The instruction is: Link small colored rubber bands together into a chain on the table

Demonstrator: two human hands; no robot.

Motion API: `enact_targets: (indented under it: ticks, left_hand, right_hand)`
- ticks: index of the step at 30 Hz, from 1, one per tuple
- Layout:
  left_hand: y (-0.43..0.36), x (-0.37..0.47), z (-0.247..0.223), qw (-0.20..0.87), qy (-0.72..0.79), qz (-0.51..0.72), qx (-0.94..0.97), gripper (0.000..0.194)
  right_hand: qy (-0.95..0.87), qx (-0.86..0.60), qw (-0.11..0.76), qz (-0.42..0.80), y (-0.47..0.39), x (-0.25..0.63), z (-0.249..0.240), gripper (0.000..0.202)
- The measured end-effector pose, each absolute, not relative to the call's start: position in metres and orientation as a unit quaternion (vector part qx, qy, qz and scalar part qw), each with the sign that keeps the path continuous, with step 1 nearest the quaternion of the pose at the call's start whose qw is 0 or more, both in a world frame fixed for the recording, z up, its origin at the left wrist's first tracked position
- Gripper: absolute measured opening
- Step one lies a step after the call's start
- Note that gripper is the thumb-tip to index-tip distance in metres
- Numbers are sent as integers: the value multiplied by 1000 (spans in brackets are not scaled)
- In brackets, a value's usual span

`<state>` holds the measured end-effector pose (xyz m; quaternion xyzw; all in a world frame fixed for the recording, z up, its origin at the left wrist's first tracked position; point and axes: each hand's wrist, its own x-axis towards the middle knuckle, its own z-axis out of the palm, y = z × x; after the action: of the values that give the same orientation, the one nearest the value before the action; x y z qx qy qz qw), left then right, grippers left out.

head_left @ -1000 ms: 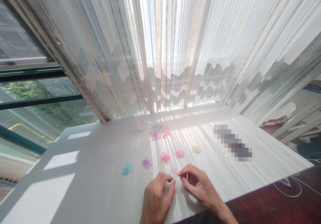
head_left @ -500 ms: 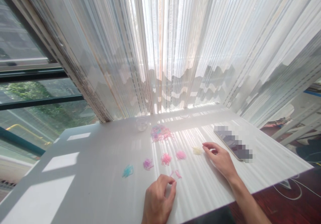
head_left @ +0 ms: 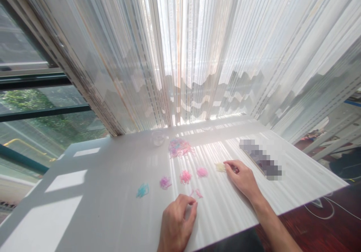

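Note:
My left hand [head_left: 178, 220] rests near the table's front, thumb and forefinger pressed together; whatever they pinch, if anything, is too small to see. Just beyond its fingertips lie a few loose pink rubber bands [head_left: 199, 193]. My right hand [head_left: 242, 176] has its thumb and forefinger closed at the right edge of a small pile of yellow rubber bands [head_left: 219, 167]. To the left, a row of little piles continues: pink [head_left: 202, 172], coral-pink [head_left: 185, 176], purple [head_left: 165, 182] and teal [head_left: 142, 190]. Behind them sits a larger mixed-colour pile [head_left: 180, 148].
A clear round container [head_left: 158, 138] stands at the back of the white table [head_left: 113, 169]. On the right lies a flat, blurred-out phone-like device [head_left: 262, 161]. A striped sheer curtain [head_left: 194, 56] hangs along the back edge. A white cable [head_left: 324, 216] trails over the floor.
My right hand has shifted slightly left, bringing its fingertips to the edge of the yellow pile. The left hand keeps its pinch in about the same spot.

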<state>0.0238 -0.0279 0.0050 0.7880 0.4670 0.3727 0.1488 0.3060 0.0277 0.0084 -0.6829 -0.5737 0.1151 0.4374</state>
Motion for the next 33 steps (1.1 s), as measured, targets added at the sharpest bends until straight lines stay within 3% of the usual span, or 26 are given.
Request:
enact_targets:
  ticks: [17,22,29,33]
  left_hand:
    - [-23,27,-5,59,502,401,764,23]
    - [-21,28,-7,24,539,381,751,29]
    - [-20,28,-6,19,533,370,760,16]
    - [-20,27,-5,25,525,364,768,12]
  right_hand:
    - [-599,-657,447,93,23,306,3,41]
    - [-616,-624,478,61,11,293,13,33]
    - [-734,-514,406,180,-18,239,19,20]
    - [-740,-495,411,194,-17,217,16,18]
